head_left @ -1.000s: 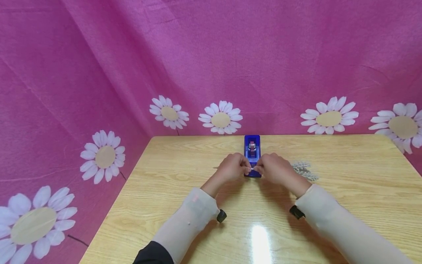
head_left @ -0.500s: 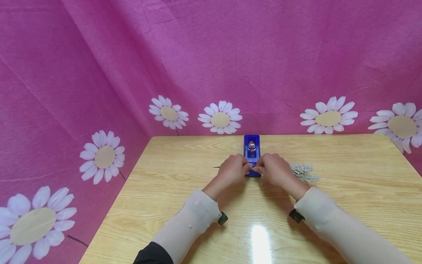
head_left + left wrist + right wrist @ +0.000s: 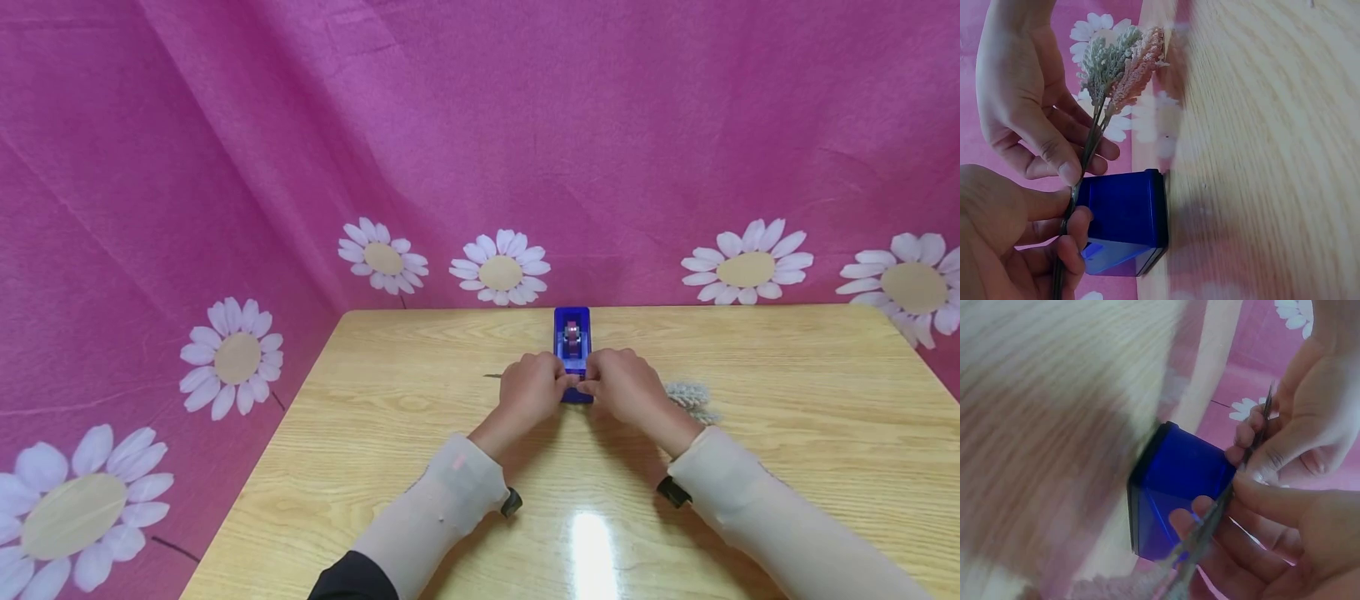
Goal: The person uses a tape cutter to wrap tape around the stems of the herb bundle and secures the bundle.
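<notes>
In the left wrist view, a small bunch of artificial flower sprigs (image 3: pixel 1124 69) has green and pink heads on thin dark stems. My left hand (image 3: pixel 531 385) grips the stems between thumb and curled fingers, and their tail end pokes out on its left. Close beside it, my right hand (image 3: pixel 626 387) pinches the same stems nearer the heads, thumb tip almost meeting the left thumb. A shiny patch shows on the stems by the thumbs. Just behind both hands stands a blue tape dispenser (image 3: pixel 572 337) with a roll inside, its near end partly hidden by the fingers.
A light wood-grain table (image 3: pixel 405 358) lies under everything. Beyond its far and left edges hangs a pink cloth (image 3: pixel 615 150) printed with daisies. Dark wrist cameras sit under both pale sleeves.
The bunch has turned a little, its heads dropping toward me and its stem end rising at left. A small white bit between the fingertips is now covered. The dispenser stays put.
</notes>
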Motion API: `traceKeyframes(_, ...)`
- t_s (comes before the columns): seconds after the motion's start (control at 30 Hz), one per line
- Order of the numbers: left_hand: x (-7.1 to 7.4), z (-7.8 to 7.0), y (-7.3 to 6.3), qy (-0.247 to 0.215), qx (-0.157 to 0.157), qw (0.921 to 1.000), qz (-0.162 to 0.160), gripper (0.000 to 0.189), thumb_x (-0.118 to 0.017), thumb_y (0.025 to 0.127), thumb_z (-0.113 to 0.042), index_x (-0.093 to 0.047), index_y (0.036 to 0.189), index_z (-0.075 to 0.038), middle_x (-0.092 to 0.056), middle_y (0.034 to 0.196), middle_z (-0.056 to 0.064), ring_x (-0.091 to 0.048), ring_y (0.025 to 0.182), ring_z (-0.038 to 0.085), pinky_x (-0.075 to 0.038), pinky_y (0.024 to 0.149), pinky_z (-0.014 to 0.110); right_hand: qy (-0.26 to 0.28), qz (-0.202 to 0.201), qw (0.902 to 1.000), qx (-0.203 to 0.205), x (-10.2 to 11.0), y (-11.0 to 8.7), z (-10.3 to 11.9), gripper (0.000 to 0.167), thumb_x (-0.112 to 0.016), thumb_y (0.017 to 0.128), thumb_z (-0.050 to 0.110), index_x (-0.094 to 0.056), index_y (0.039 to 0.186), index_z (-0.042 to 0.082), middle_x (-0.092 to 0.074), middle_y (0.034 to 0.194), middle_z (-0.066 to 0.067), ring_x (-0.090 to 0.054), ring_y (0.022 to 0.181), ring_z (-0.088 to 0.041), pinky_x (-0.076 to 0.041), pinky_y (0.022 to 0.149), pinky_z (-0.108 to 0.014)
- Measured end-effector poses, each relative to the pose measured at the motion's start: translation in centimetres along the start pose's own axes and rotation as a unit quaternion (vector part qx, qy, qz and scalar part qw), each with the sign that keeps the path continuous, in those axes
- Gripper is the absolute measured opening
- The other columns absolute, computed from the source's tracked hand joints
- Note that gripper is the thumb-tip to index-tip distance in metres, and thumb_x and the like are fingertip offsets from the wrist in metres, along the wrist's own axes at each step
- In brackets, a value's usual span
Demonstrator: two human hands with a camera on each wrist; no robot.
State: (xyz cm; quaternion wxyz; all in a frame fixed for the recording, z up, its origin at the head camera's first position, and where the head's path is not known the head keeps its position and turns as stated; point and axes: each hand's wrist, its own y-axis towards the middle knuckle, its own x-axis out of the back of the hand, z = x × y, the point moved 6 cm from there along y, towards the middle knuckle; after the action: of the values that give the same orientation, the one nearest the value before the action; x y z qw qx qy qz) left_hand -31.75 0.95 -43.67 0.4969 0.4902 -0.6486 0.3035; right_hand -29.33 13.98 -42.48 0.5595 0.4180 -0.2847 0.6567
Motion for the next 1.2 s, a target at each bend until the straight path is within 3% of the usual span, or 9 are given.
traceKeyframes(0.23, -0.1, -0.2, 0.0, 0.014, -0.002, 0.9999, -0.006, 0.044, -0.069, 0.099, -0.042, -0.058, 0.062, -0.020, -0.052, 0.057, -0.007, -0.051, 0.057, 0.011, -0.036, 0.056, 0.031, 0.006, 0.021, 0.9997, -0.013, 0.8, 0.9, -0.7, 0.025, -0.075, 0.095, 0.018, -0.065, 0.074, 0.010, -0.061, 0.069, -0.002, -0.055, 0.066, -0.021, -0.044, 0.059, -0.035)
traceKeyframes(0.4, -0.1, -0.3, -0.1, 0.028, -0.004, 0.9996, -0.004, 0.043, -0.068, 0.099, -0.044, -0.059, 0.064, -0.021, -0.052, 0.057, -0.007, -0.050, 0.057, 0.012, -0.036, 0.056, 0.031, 0.016, 0.004, 0.9997, -0.015, 1.4, 1.8, -1.3, 0.015, -0.071, 0.097, 0.017, -0.071, 0.094, 0.003, -0.071, 0.087, -0.010, -0.063, 0.079, -0.027, -0.052, 0.070, -0.044)
traceKeyframes(0.53, 0.0, -0.4, -0.1, 0.037, -0.009, 0.9992, -0.007, 0.041, -0.067, 0.099, -0.045, -0.061, 0.065, -0.022, -0.054, 0.057, -0.008, -0.052, 0.057, 0.011, -0.037, 0.057, 0.031, 0.027, -0.009, 0.9996, -0.003, 1.2, 3.0, -1.6, 0.037, -0.071, 0.098, 0.020, -0.066, 0.124, -0.006, -0.068, 0.122, -0.027, -0.064, 0.113, -0.043, -0.050, 0.097, -0.058)
traceKeyframes(0.6, 0.0, -0.4, -0.2, 0.042, -0.013, 0.9990, -0.011, 0.040, -0.067, 0.099, -0.045, -0.062, 0.066, -0.022, -0.055, 0.058, -0.009, -0.053, 0.058, 0.011, -0.038, 0.057, 0.032, 0.036, -0.006, 0.9993, 0.005, 0.9, 3.6, -1.7, 0.050, -0.071, 0.098, 0.021, -0.058, 0.136, -0.009, -0.059, 0.138, -0.032, -0.054, 0.129, -0.048, -0.042, 0.108, -0.060)
traceKeyframes(0.7, 0.0, -0.5, -0.2, 0.049, -0.016, 0.9986, -0.014, 0.039, -0.067, 0.099, -0.045, -0.064, 0.067, -0.023, -0.056, 0.059, -0.009, -0.055, 0.059, 0.011, -0.040, 0.058, 0.033, 0.059, 0.007, 0.9981, 0.013, 0.5, 4.5, -1.9, 0.064, -0.072, 0.098, 0.022, -0.046, 0.148, -0.010, -0.045, 0.151, -0.034, -0.041, 0.142, -0.050, -0.032, 0.117, -0.060)
traceKeyframes(0.87, 0.0, -0.5, -0.2, 0.053, -0.019, 0.9983, -0.014, 0.039, -0.067, 0.100, -0.045, -0.065, 0.067, -0.023, -0.056, 0.058, -0.010, -0.055, 0.058, 0.011, -0.041, 0.059, 0.034, 0.080, 0.032, 0.9955, 0.040, -0.3, 5.5, -2.2, 0.074, -0.071, 0.099, 0.023, -0.034, 0.154, -0.010, -0.027, 0.162, -0.033, -0.027, 0.149, -0.050, -0.023, 0.121, -0.060)
traceKeyframes(1.2, 0.1, -0.7, -0.4, 0.075, -0.027, 0.9964, -0.027, 0.036, -0.067, 0.099, -0.045, -0.069, 0.071, -0.024, -0.062, 0.063, -0.008, -0.064, 0.067, 0.015, -0.044, 0.061, 0.036, 0.097, 0.060, 0.9926, 0.042, -0.9, 6.1, -3.1, 0.075, -0.071, 0.100, 0.025, -0.034, 0.156, -0.008, -0.023, 0.163, -0.034, -0.027, 0.149, -0.051, -0.024, 0.120, -0.061)
